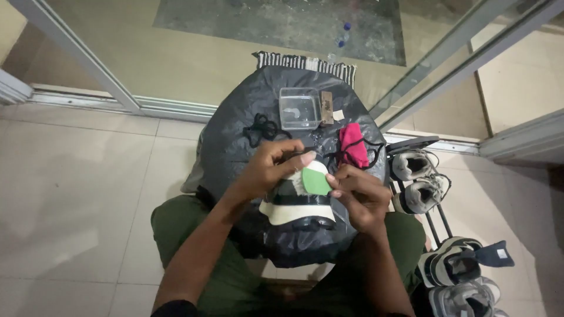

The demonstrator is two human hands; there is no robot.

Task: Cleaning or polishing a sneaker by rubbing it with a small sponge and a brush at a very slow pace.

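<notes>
Green-and-cream sneaker [302, 196] on black plastic-covered lap, pinched at collar by left hand [271, 167], gripped at heel side by right hand [358, 196]. Black laces [262, 129] and clear water tub [299, 108] beyond grip; likely slip risk: slick plastic, tub tipping.

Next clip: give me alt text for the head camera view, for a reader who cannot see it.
Seen from above, a seated person's left hand and right hand grip a cream, green and black sneaker over a black plastic sheet. On the sheet lie a clear plastic container, black laces and a red cloth; more sneakers sit to the right.
</notes>
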